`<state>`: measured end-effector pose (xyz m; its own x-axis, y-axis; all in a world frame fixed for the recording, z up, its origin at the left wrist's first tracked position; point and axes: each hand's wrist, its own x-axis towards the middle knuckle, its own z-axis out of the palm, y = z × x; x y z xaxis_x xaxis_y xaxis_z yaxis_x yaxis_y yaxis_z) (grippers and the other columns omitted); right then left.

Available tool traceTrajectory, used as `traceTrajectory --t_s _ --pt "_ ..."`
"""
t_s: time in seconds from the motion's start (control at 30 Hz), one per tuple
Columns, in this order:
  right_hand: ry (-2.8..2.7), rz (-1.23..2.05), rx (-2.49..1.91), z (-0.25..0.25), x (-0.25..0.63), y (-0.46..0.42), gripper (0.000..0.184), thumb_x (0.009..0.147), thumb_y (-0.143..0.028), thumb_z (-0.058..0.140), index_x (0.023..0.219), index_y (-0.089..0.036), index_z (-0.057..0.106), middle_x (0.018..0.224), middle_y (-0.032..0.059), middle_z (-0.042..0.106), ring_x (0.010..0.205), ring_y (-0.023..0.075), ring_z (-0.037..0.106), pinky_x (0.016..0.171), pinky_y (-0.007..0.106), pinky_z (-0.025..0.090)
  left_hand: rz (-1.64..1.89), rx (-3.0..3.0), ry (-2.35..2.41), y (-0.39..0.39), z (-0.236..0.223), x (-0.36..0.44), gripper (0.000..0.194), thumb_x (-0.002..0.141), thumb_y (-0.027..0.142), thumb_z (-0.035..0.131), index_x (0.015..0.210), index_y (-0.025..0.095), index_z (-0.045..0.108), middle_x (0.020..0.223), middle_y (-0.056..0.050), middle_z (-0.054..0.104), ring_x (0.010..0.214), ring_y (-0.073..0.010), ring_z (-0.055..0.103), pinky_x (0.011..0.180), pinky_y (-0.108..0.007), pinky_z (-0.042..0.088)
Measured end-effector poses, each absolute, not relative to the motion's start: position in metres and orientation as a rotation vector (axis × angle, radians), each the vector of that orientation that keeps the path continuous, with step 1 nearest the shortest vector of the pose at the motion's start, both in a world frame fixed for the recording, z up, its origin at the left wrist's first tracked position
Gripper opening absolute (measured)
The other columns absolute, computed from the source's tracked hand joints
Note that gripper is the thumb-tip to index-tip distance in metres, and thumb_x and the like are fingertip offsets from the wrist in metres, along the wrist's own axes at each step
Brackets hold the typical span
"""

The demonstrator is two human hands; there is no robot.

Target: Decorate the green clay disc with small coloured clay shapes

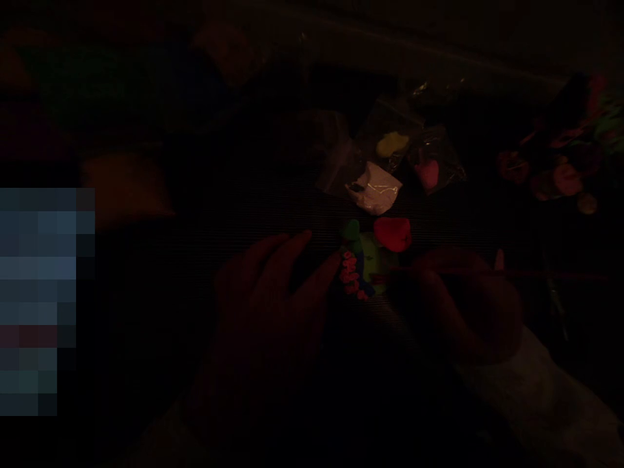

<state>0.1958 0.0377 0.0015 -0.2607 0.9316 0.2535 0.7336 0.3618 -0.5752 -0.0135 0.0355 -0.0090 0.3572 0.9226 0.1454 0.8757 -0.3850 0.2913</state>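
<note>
The scene is very dark. A small clay figure (373,257) in green, blue and yellow-green lies in the middle, with a row of little orange-red clay bits (350,272) along its left side. A red clay lump (392,234) sits at its upper right. My left hand (273,292) rests to the left with fingers spread, the thumb tip at or very near the figure's edge. In my right hand (468,305), closed, is a thin reddish stick (550,275). Its left end reaches onto the yellow-green part; whether it presses in, I cannot make out.
Behind the figure lie a crumpled whitish packet (374,190) and clear bags with yellow clay (392,143) and pink clay (427,174). Several small coloured pieces (568,179) are at the right. An orange sheet (124,188) lies left. A pixelated patch covers the left edge.
</note>
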Motion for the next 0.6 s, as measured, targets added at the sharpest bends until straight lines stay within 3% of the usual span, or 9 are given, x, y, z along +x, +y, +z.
traceTrajectory --t_s 0.6 --pt "-1.946 0.519 -1.452 0.0007 0.1946 0.0356 0.018 0.073 -0.01 0.052 0.088 -0.02 0.055 0.08 0.0005 0.059 0.069 0.0108 0.056 0.059 0.023 0.045 0.407 2.467 1.637 0.0351 -0.011 -0.0143 0.041 0.073 0.02 0.051 0.113 0.029 0.047 0.122 -0.007 0.044 0.109 -0.0278 0.041 0.087 -0.048 0.035"
